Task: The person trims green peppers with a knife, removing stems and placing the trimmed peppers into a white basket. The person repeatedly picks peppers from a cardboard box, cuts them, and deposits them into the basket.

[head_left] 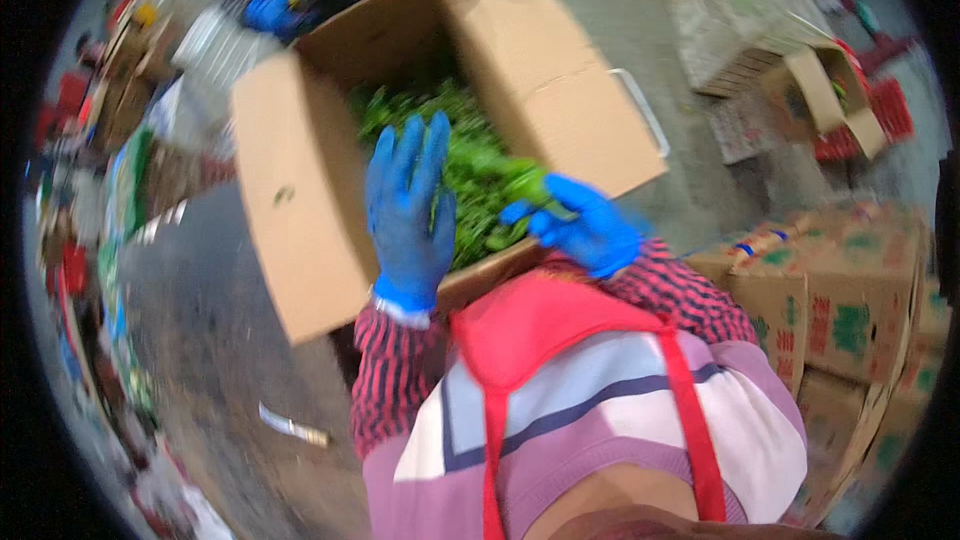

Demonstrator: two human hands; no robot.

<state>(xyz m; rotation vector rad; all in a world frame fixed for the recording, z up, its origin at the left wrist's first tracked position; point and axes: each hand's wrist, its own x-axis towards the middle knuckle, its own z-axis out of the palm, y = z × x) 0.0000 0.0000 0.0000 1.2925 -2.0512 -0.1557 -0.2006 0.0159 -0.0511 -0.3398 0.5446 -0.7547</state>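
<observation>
An open cardboard box stands in front of me with its flaps spread out. It holds leafy green vegetables. My left hand, in a blue glove, hovers flat over the greens with its fingers straight and apart. My right hand, also gloved in blue, pinches a green stem or leaf at the box's near right edge. I wear a red apron over a striped sleeve.
Stacked printed cartons stand to my right. More open cartons and a red crate lie at the back right. Another person's blue-gloved hand shows behind the box. Goods line the left side, and a small knife-like object lies on the concrete floor.
</observation>
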